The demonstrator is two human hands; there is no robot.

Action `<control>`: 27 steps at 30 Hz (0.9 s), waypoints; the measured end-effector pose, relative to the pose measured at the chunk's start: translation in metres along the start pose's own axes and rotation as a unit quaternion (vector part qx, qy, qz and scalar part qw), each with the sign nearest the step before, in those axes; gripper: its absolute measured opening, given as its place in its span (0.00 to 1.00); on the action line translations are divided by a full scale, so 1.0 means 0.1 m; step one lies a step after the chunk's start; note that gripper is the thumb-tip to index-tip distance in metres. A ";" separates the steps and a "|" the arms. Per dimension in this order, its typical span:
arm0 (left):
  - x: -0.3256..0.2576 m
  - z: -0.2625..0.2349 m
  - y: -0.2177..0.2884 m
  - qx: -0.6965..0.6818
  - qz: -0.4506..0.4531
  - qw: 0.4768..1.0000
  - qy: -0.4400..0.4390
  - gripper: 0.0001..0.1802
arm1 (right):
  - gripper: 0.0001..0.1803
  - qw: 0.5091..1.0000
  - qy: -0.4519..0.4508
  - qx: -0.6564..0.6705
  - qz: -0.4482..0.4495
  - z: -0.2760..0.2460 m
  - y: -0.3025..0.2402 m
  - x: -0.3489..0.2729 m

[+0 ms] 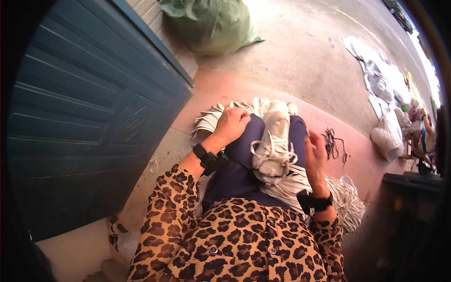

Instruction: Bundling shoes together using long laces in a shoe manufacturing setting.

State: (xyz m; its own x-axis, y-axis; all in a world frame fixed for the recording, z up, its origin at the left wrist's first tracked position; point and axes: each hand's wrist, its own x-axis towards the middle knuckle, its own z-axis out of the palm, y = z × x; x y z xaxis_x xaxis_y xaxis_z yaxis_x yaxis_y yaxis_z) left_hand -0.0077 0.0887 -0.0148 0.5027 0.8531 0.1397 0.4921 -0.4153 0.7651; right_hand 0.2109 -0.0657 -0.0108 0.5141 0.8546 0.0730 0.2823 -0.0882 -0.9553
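An off-white sneaker point(276, 129) with loose looped laces point(265, 152) rests between my thighs. To its left, my left hand point(233, 123) hovers over my left knee with its fingers curled in; anything inside them is hidden. My right hand point(316, 151) is raised to the right of the sneaker, fingers bent and drawn together, somewhat blurred. Whether a lace runs to either hand I cannot make out. Beneath my right wrist spreads a thick heap of off-white laces point(345, 204). More pale strands point(209, 120) lie past my left hand.
A dark blue panelled door point(89, 103) stands close on my left. Ahead sits a bulging green sack point(211, 26). Dark cords point(333, 143) lie on the pink floor strip to the right. Farther right are white bags point(387, 141) and a dark box-like edge point(411, 183).
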 end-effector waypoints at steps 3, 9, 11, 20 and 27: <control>-0.33 -0.08 -0.93 0.063 -0.138 0.988 -0.007 0.07 | 0.10 0.993 -0.056 -0.089 0.060 -0.13 0.14 -0.11; -1.35 0.29 -2.22 0.093 -0.360 0.912 -0.175 0.11 | 0.09 0.985 -0.050 -0.098 0.133 -0.13 0.31 -0.19; -1.71 0.50 -2.49 0.196 -0.396 0.858 -0.262 0.16 | 0.08 0.980 -0.059 -0.099 0.160 -0.08 0.23 -0.17; -2.20 0.84 -2.78 0.106 -0.526 0.809 -0.240 0.17 | 0.05 0.955 -0.120 -0.182 0.198 -0.06 0.19 -0.09; -2.00 0.33 -2.78 0.115 -0.362 0.922 -0.072 0.12 | 0.06 0.966 -0.114 -0.197 0.120 0.00 0.20 0.09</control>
State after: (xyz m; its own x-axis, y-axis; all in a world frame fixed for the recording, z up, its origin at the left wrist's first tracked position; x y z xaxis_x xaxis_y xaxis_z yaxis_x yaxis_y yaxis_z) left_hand -0.2213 0.0234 -0.2763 0.0643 0.8896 -0.4522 0.8651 0.1762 0.4696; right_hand 0.2208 -0.0598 -0.0291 0.4233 0.8720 -0.2457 0.4861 -0.4475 -0.7506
